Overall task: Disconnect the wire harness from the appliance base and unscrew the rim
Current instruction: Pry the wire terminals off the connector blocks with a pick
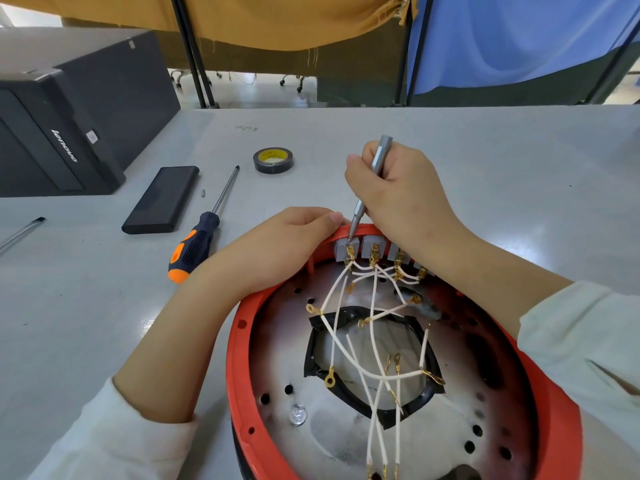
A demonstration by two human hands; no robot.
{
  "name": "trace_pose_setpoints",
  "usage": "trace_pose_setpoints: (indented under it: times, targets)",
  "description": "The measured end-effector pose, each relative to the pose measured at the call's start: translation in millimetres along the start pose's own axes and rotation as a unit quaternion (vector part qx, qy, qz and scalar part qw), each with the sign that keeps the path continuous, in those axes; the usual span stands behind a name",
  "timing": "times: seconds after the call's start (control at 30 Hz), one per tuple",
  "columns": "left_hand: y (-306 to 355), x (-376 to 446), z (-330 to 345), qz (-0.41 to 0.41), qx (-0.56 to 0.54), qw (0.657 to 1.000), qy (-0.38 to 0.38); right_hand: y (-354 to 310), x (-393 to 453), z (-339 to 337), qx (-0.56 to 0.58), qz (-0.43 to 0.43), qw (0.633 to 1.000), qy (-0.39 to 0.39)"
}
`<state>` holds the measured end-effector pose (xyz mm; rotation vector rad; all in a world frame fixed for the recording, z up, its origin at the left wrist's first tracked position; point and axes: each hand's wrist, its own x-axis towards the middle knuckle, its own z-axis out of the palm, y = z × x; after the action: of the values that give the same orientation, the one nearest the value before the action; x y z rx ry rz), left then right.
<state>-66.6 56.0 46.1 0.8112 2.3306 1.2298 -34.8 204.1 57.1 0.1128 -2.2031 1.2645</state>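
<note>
1. Head view, nearest: the appliance base [277,358] lies upside down on the grey desk [485,161], with its orange rim [239,327] running around a metal plate dotted with holes.
2. A black-edged opening [313,344] sits in the middle of that plate, and the wire harness [369,341] of white wires with brass ring and spade ends spreads loosely across it.
3. At the far side of the rim, a row of grey terminal blocks [369,247] carries several of the brass connectors.
4. Both forearms come in from the bottom corners in pale sleeves.
5. Left hand [277,247] rests on the rim's far left edge; its grip is curled onto the rim beside the first terminal block.
6. Right hand [401,199] is closed around a slim silver driver [372,185], held pen-like and steeply tilted, its tip down at the leftmost terminal.
7. Farther left on the desk lies a larger screwdriver [197,244] with an orange and dark handle, its shaft pointing away.
8. Just beside it sits a flat black case [162,199], with a small loose bit [203,192] between them.
9. Beyond them is a roll of black tape [273,160].
10. A black computer case [69,109] occupies the far left corner.
11. Yellow and blue cloths [502,36] hang behind the desk.
</note>
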Motion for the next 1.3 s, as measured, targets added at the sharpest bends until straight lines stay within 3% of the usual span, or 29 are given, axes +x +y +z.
trace_pose_setpoints:
  times: [0.67, 1.0, 1.3]
  targets:
    - [0, -1, 0, 0.014, -0.011, 1.000, -0.001, -3, -10, 4, -0.048, -0.079, 0.994, -0.064]
    - [-1, 1, 1, 0.008, -0.020, 1.000, -0.004, -3, -8, 4, -0.108, -0.072, 0.989, -0.073]
    - [-2, 3, 1, -0.003, -0.013, 1.000, 0.006, -5, 2, 7, -0.125, -0.003, 0.988, -0.087]
